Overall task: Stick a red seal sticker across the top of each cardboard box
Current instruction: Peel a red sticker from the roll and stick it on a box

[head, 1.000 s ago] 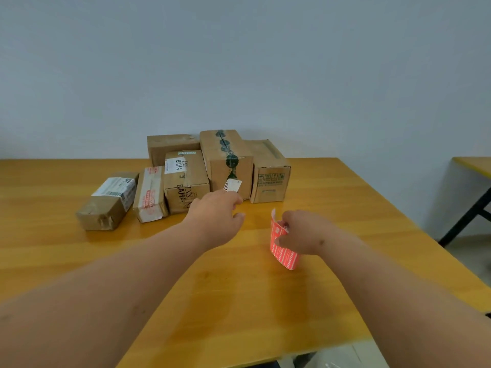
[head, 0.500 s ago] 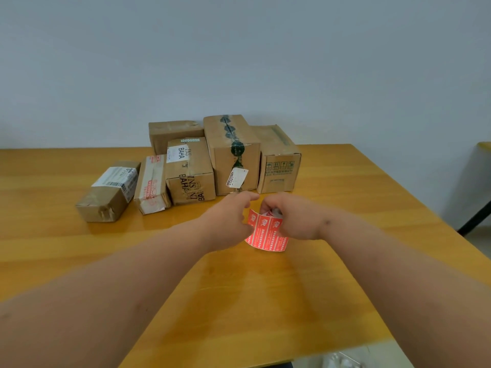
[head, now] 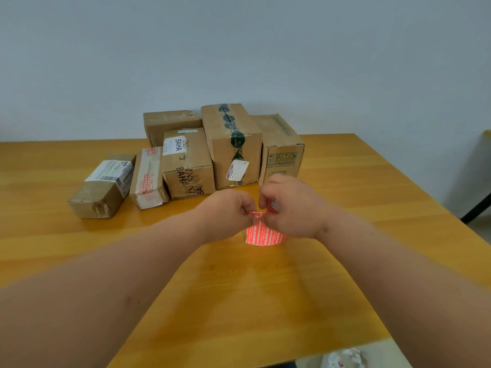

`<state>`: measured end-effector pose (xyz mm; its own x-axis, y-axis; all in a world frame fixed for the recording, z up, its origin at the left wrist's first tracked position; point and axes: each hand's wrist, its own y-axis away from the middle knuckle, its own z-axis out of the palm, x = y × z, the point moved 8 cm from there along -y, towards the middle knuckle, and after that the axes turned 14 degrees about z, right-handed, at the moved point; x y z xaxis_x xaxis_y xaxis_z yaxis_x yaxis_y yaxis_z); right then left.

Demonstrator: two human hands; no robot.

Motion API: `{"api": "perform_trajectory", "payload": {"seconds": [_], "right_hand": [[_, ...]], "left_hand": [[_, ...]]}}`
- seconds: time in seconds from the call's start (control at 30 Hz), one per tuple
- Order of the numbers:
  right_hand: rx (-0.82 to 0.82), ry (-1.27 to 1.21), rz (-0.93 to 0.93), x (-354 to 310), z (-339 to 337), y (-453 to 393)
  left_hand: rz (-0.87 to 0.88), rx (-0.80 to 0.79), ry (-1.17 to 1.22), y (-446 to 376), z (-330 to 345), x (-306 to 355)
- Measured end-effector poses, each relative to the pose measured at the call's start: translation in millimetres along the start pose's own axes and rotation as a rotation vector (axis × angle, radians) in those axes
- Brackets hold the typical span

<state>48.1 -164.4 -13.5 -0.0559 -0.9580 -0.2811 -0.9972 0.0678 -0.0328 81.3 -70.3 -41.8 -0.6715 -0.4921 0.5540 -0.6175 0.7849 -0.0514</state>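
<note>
Pale grey-blue wall (head: pixel 239 49) backs a glossy yellow wooden table (head: pixel 345 261), and your two bare forearms reach out over it toward a cluster of brown cardboard boxes at the far side. Your left hand (head: pixel 225 216) is curled closed, its fingertips pinching the upper left corner of a red sheet of seal stickers with white print (head: pixel 263 236). Your right hand (head: pixel 289 208) is closed around the sheet's top edge, and the rest of the sheet hangs below your knuckles, above the table. Beyond your hands, the tall cardboard box with dark green tape along its top (head: pixel 233 144) stands in the middle, with a squat cardboard box printed with handling symbols (head: pixel 281 155) touching its right side. To the left sit the cardboard box lettered BAHA (head: pixel 186 166), a narrow box wrapped in red-printed white tape (head: pixel 147 179), and, slightly apart, a brown paper-wrapped parcel with a white shipping label (head: pixel 103 187). Another plain cardboard box (head: pixel 170 123) sits behind them against the wall.
</note>
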Motion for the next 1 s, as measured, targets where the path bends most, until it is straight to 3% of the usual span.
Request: {"api": "perform_trajectory", "payload": {"seconds": [0.47,1.0], "right_hand": [[0.024,0.128,-0.006,-1,-1,8],[0.107,0.033,-0.062,-4,-2,14]], "left_hand": [[0.062,-0.044,-0.081,0,-2,12],[-0.003,-0.028,0.075,3,5,9]]}}
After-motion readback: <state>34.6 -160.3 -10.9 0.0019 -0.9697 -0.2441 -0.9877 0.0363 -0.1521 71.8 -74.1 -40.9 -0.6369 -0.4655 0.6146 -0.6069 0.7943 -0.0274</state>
